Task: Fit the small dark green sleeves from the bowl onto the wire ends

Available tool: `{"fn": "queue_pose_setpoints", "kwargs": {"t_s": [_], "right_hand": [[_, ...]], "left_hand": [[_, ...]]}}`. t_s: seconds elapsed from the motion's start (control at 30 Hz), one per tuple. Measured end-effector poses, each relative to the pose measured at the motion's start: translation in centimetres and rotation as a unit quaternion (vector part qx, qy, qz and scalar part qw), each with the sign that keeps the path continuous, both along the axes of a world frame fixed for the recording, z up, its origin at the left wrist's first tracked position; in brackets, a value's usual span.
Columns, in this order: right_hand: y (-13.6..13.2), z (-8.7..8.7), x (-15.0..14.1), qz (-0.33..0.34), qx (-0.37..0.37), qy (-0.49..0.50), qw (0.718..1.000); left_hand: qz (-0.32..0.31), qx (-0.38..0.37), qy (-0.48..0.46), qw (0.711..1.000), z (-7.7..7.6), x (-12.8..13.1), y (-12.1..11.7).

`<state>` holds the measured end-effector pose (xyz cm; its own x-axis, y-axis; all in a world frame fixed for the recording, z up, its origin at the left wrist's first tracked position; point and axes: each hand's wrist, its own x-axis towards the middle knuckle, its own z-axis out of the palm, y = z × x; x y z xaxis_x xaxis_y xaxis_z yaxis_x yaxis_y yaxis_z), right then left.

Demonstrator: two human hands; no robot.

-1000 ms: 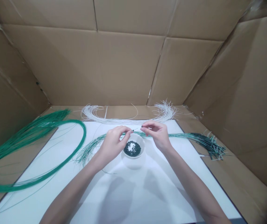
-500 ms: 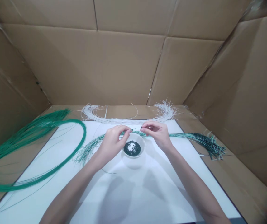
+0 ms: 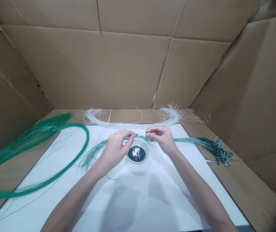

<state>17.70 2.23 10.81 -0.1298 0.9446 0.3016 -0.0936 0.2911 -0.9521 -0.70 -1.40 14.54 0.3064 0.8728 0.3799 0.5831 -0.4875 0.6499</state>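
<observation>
Above a white bowl [image 3: 148, 156] of small dark green beads [image 3: 141, 156], both my hands are pinched, their fingertips a short gap apart. Between thumb and forefinger my left hand [image 3: 117, 143] grips a thin green wire [image 3: 140, 133], whose tip points right; a tiny dark piece [image 3: 136, 134] shows at the fingertips. My right hand [image 3: 162, 138] pinches a small dark bead [image 3: 146, 132], mostly covered by the fingers. Behind the bowl runs a bundle of thin green wires [image 3: 183, 140], dark sleeved toward its right end [image 3: 212, 148], with pale tips.
A large loop of green wire [image 3: 87, 138] lies at the left, partly over the white board [image 3: 62, 190]. Along the back is a curved bundle of white strands [image 3: 171, 116]. Cardboard walls [image 3: 128, 71] enclose the back and both sides.
Both hands stay nearly in place above the bowl. The left fingertips have shifted very slightly left, and the right fingers have moved a little on the bead.
</observation>
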Motion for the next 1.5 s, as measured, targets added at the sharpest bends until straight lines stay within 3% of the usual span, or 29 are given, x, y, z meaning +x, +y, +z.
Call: {"fn": "queue_pose_setpoints", "kwargs": {"t_s": [1.13, 1.3, 1.5], "right_hand": [[0.0, -0.1, 0.0, -0.017, 0.03, 0.0, 0.999], [-0.3, 0.1, 0.0, -0.048, 0.085, -0.065, 0.993], [-0.8, 0.5, 0.0, -0.099, 0.209, -0.18, 0.956]], "left_hand": [[-0.002, -0.009, 0.025, 1.0, 0.0, -0.1, -0.2], [0.006, -0.007, 0.033, 0.999, -0.1, -0.1, -0.1], [0.013, -0.004, 0.046, 0.999, -0.1, -0.1, -0.1]]}}
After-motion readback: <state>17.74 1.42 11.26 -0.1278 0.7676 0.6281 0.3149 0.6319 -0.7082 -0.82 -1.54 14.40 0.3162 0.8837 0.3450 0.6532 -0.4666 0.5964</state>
